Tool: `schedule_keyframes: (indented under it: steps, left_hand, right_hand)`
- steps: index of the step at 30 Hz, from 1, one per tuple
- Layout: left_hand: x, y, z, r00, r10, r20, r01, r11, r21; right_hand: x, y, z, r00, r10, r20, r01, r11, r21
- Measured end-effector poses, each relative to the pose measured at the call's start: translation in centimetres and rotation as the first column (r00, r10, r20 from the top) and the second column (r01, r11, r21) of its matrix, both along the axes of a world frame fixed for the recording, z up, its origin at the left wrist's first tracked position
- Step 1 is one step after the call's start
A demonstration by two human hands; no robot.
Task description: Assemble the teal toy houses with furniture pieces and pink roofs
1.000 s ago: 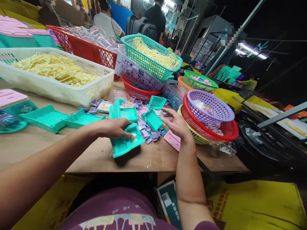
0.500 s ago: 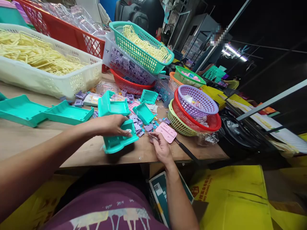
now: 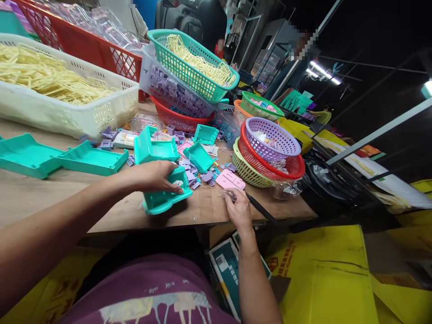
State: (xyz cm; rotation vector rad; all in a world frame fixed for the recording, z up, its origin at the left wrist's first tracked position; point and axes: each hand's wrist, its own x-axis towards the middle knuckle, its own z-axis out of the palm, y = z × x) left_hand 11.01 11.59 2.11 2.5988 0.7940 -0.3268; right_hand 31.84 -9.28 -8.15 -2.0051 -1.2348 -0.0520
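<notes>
My left hand point(image 3: 151, 176) is closed over a teal plastic tray part point(image 3: 165, 198) that lies tilted on the wooden table point(image 3: 40, 198). My right hand point(image 3: 238, 208) rests near the table's front edge with its fingers pinched on something small and clear that I cannot make out. Just beyond it lies a pink plastic piece point(image 3: 230, 180), and a dark tool point(image 3: 260, 209) lies to its right. Small purple parts point(image 3: 192, 173) are scattered between the two hands.
More teal trays point(image 3: 91, 158) lie to the left. A white crate of yellow parts point(image 3: 57, 96), a red crate point(image 3: 91, 45), a teal basket point(image 3: 191, 67) and stacked round baskets point(image 3: 270, 155) crowd the table. Yellow boxes point(image 3: 324, 274) sit below. People stand at the back.
My right hand came down from above the parts to the table's front edge and pinched shut on something small. The left hand stayed on the teal tray part.
</notes>
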Motion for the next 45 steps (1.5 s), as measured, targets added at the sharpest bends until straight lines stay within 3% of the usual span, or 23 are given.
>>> schedule_keyframes:
  steps: [4,7,11,16,19,26,28,30,34,38,45]
  left_hand:
    - [0.0,0.1,-0.3,1.0,-0.003,0.012,0.003,1.0,0.003]
    - [0.0,0.0,-0.3,0.999,-0.003,0.036,0.002,1.0,0.018]
    - [0.0,0.1,-0.4,0.999,-0.003,0.049,0.002,1.0,0.013]
    - [0.0,0.3,-0.6,0.999,0.007,0.051,-0.007,1.0,-0.005]
    - [0.2,0.2,-0.7,0.999,0.024,0.047,-0.023,1.0,-0.014]
    - [0.0,-0.5,0.1,1.0,-0.002,0.013,0.001,1.0,0.022]
    - [-0.1,-0.7,0.3,1.0,-0.027,0.012,0.027,1.0,0.014]
    - [-0.1,-1.0,0.6,1.0,-0.021,0.002,0.021,1.0,0.015]
    - [0.0,-1.4,0.7,1.0,-0.006,-0.011,0.006,0.999,0.041]
    - [-0.2,-1.4,0.4,0.999,-0.044,0.031,0.042,0.998,0.057]
    - [-0.4,-1.4,0.0,0.994,-0.081,0.077,0.077,0.996,0.054]
  right_hand:
    - [0.5,-0.4,0.3,0.998,-0.03,0.047,0.031,0.999,-0.014]
    - [0.9,-0.7,0.5,0.997,-0.053,-0.051,0.054,0.998,0.026]
    - [1.2,-0.6,0.3,0.989,-0.022,-0.149,0.019,1.0,-0.024]
    - [1.6,-0.7,0.6,0.999,-0.014,0.04,0.016,0.998,-0.059]
    - [1.8,-1.0,1.2,0.999,0.0,0.052,0.004,0.997,-0.082]
    - [1.2,-1.3,2.3,0.989,0.032,0.142,0.017,0.943,-0.331]
    - [0.3,-0.6,2.7,0.995,0.052,0.079,-0.03,0.965,-0.26]
    - [-1.3,0.6,3.1,0.996,0.091,0.001,-0.09,0.992,-0.09]
    - [-5.3,3.8,3.1,0.977,0.211,-0.007,-0.207,0.961,0.184]
    - [-8.0,6.1,2.2,0.972,0.225,0.074,-0.236,0.943,0.234]
    - [-8.6,6.8,1.8,0.953,0.202,0.225,-0.253,0.94,0.228]
